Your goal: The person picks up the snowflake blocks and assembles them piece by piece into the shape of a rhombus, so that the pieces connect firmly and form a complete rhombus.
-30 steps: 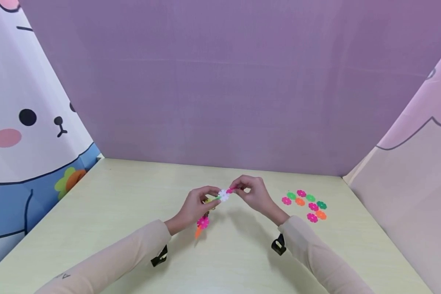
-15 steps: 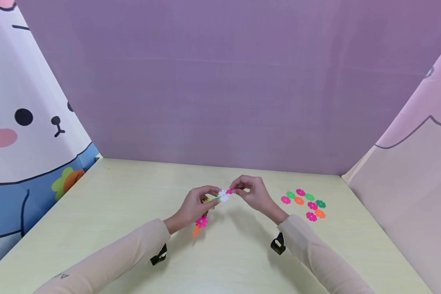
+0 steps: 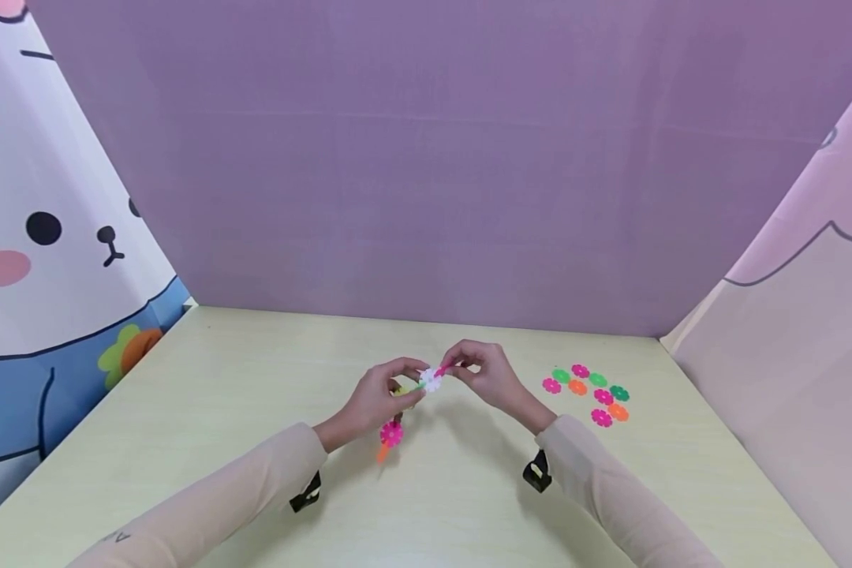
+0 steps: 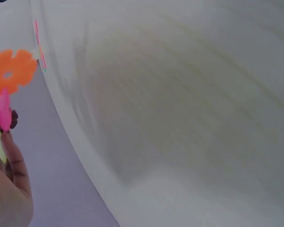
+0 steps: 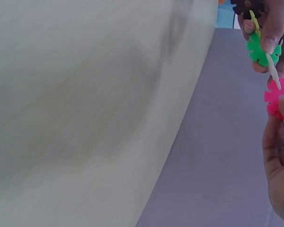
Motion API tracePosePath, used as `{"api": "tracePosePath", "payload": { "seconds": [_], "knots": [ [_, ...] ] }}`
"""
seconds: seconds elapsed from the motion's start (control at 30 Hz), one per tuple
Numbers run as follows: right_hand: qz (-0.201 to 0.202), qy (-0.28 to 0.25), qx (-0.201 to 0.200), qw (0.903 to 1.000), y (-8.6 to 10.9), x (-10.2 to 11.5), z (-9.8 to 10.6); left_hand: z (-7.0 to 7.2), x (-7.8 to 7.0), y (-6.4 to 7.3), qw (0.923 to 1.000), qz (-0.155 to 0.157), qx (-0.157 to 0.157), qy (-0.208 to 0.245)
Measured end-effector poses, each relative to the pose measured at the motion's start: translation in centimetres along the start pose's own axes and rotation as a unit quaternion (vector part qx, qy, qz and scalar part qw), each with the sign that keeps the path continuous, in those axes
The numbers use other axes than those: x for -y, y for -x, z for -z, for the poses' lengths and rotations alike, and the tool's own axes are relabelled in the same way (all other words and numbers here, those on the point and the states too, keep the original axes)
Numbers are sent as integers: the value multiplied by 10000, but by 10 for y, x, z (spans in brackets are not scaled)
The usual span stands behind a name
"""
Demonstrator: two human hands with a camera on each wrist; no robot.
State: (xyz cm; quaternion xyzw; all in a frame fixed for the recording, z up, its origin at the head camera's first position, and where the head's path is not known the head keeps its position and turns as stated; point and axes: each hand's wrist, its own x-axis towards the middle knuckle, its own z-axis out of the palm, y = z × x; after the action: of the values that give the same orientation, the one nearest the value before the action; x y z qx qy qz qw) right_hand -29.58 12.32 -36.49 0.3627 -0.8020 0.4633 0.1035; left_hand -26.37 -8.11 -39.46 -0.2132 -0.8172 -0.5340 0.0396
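Note:
My left hand [image 3: 379, 392] holds a chain of flower-shaped plastic discs above the table, its fingers pinching the chain near a green disc [image 5: 263, 49]. From that hand hang a brown disc [image 5: 248, 7], a pink disc [image 3: 391, 433] and, lowest, an orange disc [image 4: 12, 71]. A yellow disc [image 5: 255, 22] sits between the brown and green ones. Beyond the left fingertips a white disc [image 3: 431, 380] stands out to the right. With thumb and fingers my right hand [image 3: 488, 375] pinches another pink disc [image 5: 280, 97], which meets the white disc's edge.
Several loose flower discs in pink, green and orange lie flat on the table [image 3: 291, 355] to the right, among them a dark green disc [image 3: 619, 393]. A purple panel [image 3: 426, 173] stands behind the table, with printed curtains at both sides.
The pink disc in my right hand and the white disc have tilted slightly. The hanging end of the chain has swung a little. Both hands stay almost in place.

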Motion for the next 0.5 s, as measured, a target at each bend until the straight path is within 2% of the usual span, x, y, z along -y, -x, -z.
{"api": "tracePosePath", "payload": {
  "seconds": [0.2, 0.43, 0.5],
  "knots": [
    [86, 308, 88, 9995, 1, -1, 4, -1, 5, 1, 9999, -34, 126, 15],
    [-223, 677, 71, 9974, 10, -11, 21, 0, 7, 2, 10000, 41, 45, 27],
    [-337, 848, 80, 9958, 14, -17, 29, 3, -2, 6, 9999, 46, 46, 137]
  ]
}}
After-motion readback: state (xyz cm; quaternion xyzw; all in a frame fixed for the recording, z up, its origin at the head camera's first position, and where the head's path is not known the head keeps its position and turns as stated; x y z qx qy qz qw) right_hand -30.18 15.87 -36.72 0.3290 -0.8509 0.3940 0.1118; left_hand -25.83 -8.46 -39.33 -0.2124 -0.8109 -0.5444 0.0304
